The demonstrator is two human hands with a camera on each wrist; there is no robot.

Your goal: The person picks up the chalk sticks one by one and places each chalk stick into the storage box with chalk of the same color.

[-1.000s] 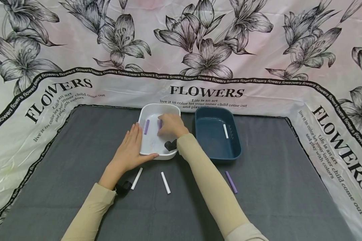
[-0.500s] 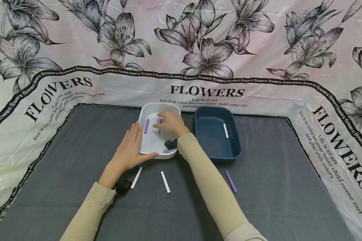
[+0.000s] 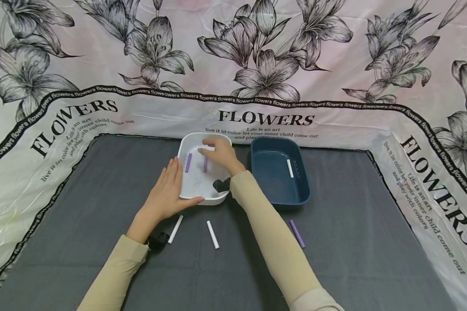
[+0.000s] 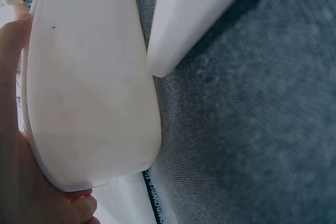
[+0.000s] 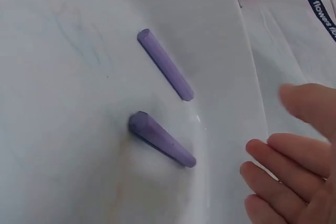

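Note:
My left hand rests against the near left corner of a white plastic tub, fingers straight along its side and thumb along its front rim. Inside the tub lie two purple chalk sticks, a left one and a right one. Over the tub's far right part hovers my right hand, thumb and forefinger parted with nothing between them. The right wrist view shows that hand's fingers loosely bent and apart from both chalks, the upper chalk and the lower chalk.
A dark blue tub stands just right of the white one, with a white chalk stick inside. On the grey cloth in front lie two white chalks, one beside my left wrist and another, plus a purple chalk further right.
My right hand has let go of the right purple chalk, its fingers spreading and drawing back toward the tub's far side. That chalk now lies uncovered. The left hand has stayed in place.

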